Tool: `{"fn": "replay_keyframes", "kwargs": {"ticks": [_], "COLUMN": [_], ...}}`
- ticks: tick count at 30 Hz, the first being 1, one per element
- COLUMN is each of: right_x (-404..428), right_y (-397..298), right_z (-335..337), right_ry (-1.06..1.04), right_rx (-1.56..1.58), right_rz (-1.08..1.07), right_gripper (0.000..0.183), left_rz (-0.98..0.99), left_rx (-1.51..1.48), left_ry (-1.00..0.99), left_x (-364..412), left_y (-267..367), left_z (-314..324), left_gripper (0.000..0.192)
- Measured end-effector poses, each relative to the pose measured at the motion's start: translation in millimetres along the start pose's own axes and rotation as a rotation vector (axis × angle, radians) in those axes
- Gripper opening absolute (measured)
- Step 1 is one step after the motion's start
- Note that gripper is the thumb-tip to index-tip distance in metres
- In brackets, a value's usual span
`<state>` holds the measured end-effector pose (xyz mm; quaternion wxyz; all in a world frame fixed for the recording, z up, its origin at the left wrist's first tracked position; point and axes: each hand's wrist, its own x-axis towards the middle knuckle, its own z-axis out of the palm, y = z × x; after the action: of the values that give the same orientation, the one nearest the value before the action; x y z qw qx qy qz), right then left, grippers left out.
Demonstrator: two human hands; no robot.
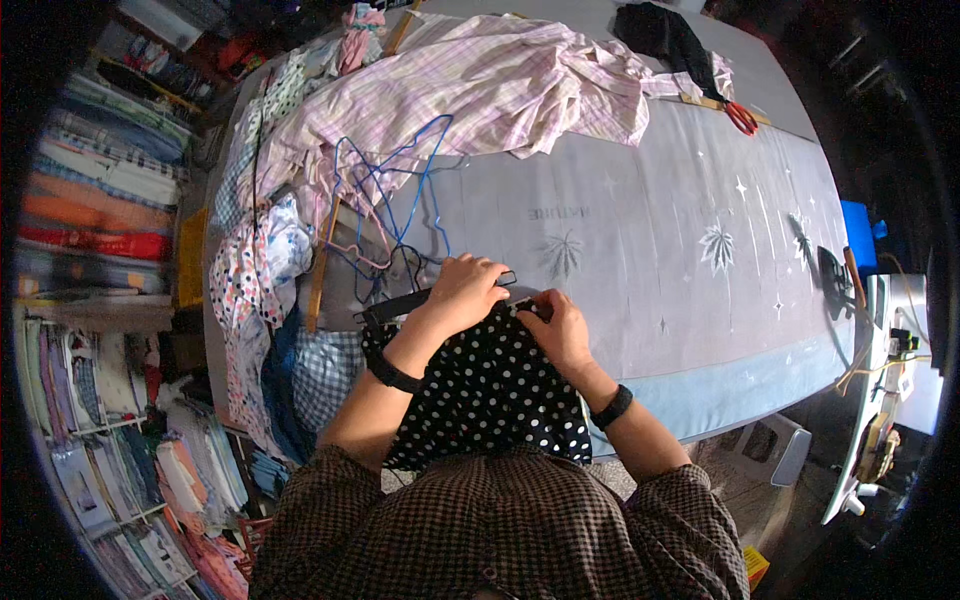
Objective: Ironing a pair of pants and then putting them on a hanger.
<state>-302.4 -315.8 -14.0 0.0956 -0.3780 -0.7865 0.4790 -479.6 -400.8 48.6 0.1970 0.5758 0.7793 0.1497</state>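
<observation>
A black garment with white polka dots (pixel 495 382) hangs over the near edge of the table, in front of my body. My left hand (pixel 466 291) grips a black clothes hanger (pixel 401 305) that lies along the garment's top edge; one end of it sticks out past my fingers. Between the thumb and fingers of my right hand (pixel 559 326), the garment's upper right edge is pinched. Just beyond my left hand lie blue wire hangers (pixel 427 184) and a pink hanger (pixel 382 259), tangled together. What my left fingertips press underneath is hidden.
A pink plaid garment (pixel 487 90) spreads across the far side of the table (pixel 637 285). Red-handled scissors (pixel 741 118) lie near a black cloth (pixel 667 37). Dotted and checked fabrics (pixel 255 277) heap at left, beside shelves of folded cloth (pixel 105 195). A sewing machine (pixel 885 390) appears at right.
</observation>
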Motion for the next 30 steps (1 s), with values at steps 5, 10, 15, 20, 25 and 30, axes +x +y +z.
{"fn": "replay_keyframes", "kwargs": {"ticks": [5,10,15,20,25,30], "right_x": [0,4,12,13,8,4], "right_y": [-9,-10,-7,-7,-4,-8], "right_z": [-3,-1,-4,-9,-17,-19], "right_ry": [-0.017,-0.041,-0.165,-0.272,-0.298,-0.292], "right_rx": [-0.05,0.003,-0.003,0.032,0.078,0.12], "right_rz": [-0.029,-0.018,-0.086,-0.01,-0.104,-0.116], "right_gripper": [0.035,0.037,0.036,0.037,0.04,0.035], "left_rz": [-0.097,-0.165,-0.174,-0.219,0.027,0.028], "left_rx": [-0.178,-0.46,-0.279,-0.438,-0.331,-0.266], "left_ry": [-0.276,-0.333,-0.433,-0.365,-0.314,-0.434], "left_x": [8,6,13,10,2,0], "left_y": [-16,-20,-15,-7,-8,-8], "left_z": [4,1,-3,-13,-14,-17], "left_gripper": [0.036,0.035,0.03,0.031,0.034,0.037]}}
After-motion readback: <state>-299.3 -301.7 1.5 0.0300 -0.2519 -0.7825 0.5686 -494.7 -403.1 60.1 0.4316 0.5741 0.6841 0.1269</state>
